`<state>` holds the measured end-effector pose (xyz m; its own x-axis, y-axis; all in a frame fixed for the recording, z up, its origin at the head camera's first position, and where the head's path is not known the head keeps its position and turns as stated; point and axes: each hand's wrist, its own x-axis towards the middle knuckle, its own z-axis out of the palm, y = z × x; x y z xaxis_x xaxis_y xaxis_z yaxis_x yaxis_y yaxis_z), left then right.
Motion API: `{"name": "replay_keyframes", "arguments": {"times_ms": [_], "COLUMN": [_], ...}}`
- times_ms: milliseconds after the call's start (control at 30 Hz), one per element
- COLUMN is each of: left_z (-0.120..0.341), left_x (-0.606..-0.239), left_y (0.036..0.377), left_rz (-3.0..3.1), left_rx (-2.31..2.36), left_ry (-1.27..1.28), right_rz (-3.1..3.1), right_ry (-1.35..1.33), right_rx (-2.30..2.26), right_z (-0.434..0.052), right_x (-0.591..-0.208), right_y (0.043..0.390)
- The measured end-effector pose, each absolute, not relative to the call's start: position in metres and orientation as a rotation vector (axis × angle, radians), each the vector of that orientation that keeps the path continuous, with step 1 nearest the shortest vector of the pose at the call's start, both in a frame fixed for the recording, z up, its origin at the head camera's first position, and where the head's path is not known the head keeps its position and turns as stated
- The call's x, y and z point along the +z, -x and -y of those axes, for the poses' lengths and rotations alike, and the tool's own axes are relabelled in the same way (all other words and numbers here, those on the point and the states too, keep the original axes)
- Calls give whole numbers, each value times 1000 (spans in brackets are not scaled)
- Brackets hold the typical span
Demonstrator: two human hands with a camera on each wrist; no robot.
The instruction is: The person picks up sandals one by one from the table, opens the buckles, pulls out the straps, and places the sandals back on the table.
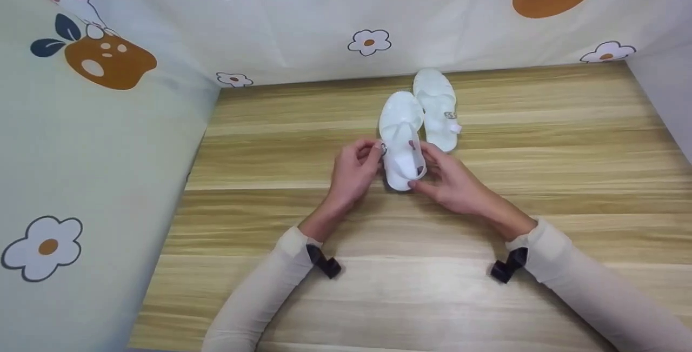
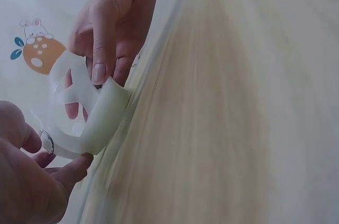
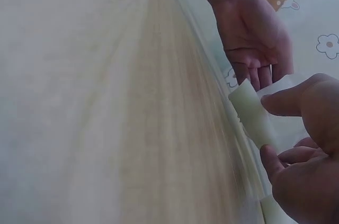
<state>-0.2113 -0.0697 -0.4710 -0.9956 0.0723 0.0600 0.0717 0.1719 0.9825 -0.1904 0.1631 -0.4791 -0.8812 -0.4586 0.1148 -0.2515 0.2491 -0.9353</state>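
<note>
- Wood-grain table (image 1: 486,298), walled on three sides by a pale cloth printed with flowers and rabbits (image 1: 81,152); work takes place near the back wall.
- Item in hand: a white translucent sandal (image 1: 401,135), heel end toward the person, toe pointing at the back wall. It rests on the table and is gripped at the heel.
- Left hand (image 1: 354,171): fingers curled against the left side of the heel, by a small metal buckle (image 2: 46,142); the left wrist view shows the thumb (image 2: 74,168) under the heel strap. Closed on the sandal.
- Right hand (image 1: 451,181): thumb and fingers pinch the right side of the heel strap; in the left wrist view its forefinger (image 2: 100,49) presses on the strap's upper edge. Also clamped on the sandal.
- Heel strap (image 2: 100,121) bends into a loop between the two hands, with fingertips above and below it.
- Second sandal (image 1: 437,107) lies just beside the first, to its right and further back, untouched.
- Risk, as judged: the soft strap could spring out of the pinch if either grip slackens.
- Risk, as judged: a sideways shift of the held sandal could nudge its neighbour, which lies very close.
- Buckle detail is too small to assess.
</note>
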Motion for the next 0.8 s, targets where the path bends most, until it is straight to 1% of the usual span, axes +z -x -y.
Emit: {"name": "replay_keyframes", "arguments": {"times_ms": [467, 800], "left_z": [71, 75], "left_x": [-475, -477], "left_y": [198, 193], "left_rz": [-2388, -2503], "left_rx": [2023, 1908], "left_ry": [-213, -276], "right_rz": [-2269, -2266], "right_ry": [661, 695], "right_rx": [-1664, -1633], "right_z": [-168, -169], "right_x": [-479, -478], "right_y": [179, 177]}}
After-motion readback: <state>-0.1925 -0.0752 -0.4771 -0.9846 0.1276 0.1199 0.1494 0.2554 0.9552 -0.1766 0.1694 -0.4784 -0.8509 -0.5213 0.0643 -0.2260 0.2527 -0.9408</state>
